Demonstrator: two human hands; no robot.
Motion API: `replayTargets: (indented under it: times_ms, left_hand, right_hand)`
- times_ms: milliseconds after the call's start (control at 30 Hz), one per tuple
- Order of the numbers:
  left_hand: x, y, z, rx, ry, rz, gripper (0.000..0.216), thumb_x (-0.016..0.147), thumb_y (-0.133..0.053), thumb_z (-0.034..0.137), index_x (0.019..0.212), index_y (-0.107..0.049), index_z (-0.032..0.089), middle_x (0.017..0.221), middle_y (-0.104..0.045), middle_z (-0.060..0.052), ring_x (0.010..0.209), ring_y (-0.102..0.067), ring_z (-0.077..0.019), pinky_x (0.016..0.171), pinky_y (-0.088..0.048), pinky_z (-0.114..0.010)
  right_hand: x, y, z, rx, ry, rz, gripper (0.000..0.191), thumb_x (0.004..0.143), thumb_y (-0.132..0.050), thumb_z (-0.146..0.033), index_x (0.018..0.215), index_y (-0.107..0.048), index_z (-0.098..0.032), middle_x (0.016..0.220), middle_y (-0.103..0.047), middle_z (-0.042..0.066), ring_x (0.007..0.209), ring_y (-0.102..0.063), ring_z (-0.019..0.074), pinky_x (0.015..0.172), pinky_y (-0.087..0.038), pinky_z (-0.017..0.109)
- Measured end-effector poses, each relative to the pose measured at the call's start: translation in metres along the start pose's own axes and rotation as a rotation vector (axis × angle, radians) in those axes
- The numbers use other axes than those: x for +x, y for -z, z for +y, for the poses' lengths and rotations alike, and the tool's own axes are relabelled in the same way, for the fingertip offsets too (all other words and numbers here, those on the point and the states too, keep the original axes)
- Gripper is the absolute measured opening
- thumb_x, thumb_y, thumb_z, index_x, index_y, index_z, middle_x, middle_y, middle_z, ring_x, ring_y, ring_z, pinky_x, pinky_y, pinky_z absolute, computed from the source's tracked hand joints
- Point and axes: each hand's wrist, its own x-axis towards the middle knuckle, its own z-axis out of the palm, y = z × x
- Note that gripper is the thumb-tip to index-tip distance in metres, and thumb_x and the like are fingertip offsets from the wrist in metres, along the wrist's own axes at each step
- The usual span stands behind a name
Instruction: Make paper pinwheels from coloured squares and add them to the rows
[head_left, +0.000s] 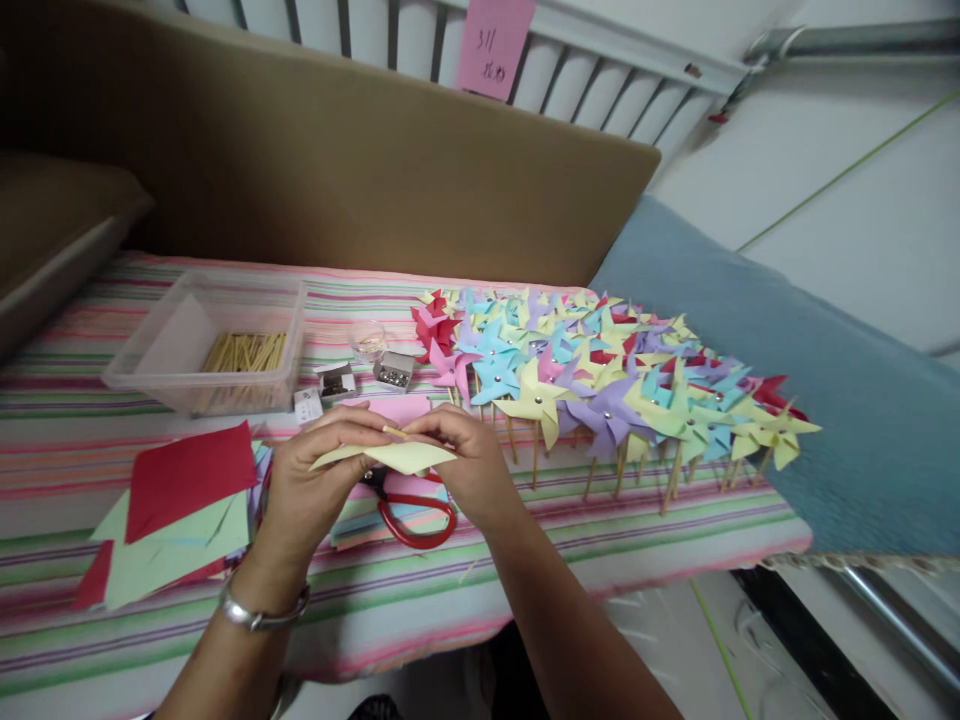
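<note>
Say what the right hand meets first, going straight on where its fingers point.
Past the slim yellowish stick in front of it, probably the bare left hand; depth there is unclear.

Thin pale-yellow paper piece [409, 458] w/ pointed ends: ctr of scene, near side, held up btwn left hand [311, 470] and right hand [474, 460]. Seen almost edge-on, so full outline's hard to tell. Long axis runs L–R, approx. level; L end narrow and bent, tip crossing left hand's fingers; mid part broader, sagging a bit twd near side; R tip reaches in front of right hand. Surface plain, no print seen.

Slim light-tan stick [395, 433], prob. wood: short length visible just on paper's far side, lying approx. L–R, slight tilt, R end at right hand's fingertips. Rest hidden.
</note>
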Motion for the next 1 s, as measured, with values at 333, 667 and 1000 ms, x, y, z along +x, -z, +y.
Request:
replayTargets:
  times_ms: [333,667,1000]
  left_hand:
    - [0.0005,-0.0008,-0.0006,-0.002,0.004,-0.003,0.020,0.073,-0.070,0.009,0.082,-0.074,0.027,0.088,-0.070,0.000,0.085,-0.064,-0.0178,0.084,-0.048,-0.034]
    - [-0.0009,-0.0013,0.0006,0.004,0.014,0.000,0.018,0.074,-0.070,0.010,0.081,-0.073,0.027,0.087,-0.071,0.000,0.084,-0.065,-0.0180,0.089,-0.047,-0.037]
    - [-0.0003,-0.0009,0.0008,0.024,0.029,-0.013,0.018,0.075,-0.069,0.010,0.080,-0.073,0.027,0.087,-0.071,0.000,0.085,-0.065,-0.0179,0.091,-0.046,-0.038]
  right_hand:
    - [-0.0015,-0.0002,0.0016,-0.013,0.026,0.005,0.015,0.071,-0.066,-0.009,0.073,-0.073,-0.021,0.071,-0.059,-0.001,0.067,-0.056,0.0115,0.061,-0.044,0.023]
    - [-0.0016,-0.0005,-0.0010,-0.039,0.016,0.026,0.018,0.067,-0.063,-0.007,0.071,-0.072,-0.022,0.072,-0.060,-0.001,0.067,-0.056,0.0123,0.059,-0.044,0.024]
    - [-0.0026,-0.0008,-0.0014,-0.048,0.014,0.033,0.019,0.067,-0.062,-0.006,0.071,-0.071,-0.022,0.072,-0.061,-0.001,0.066,-0.056,0.0120,0.058,-0.043,0.023]
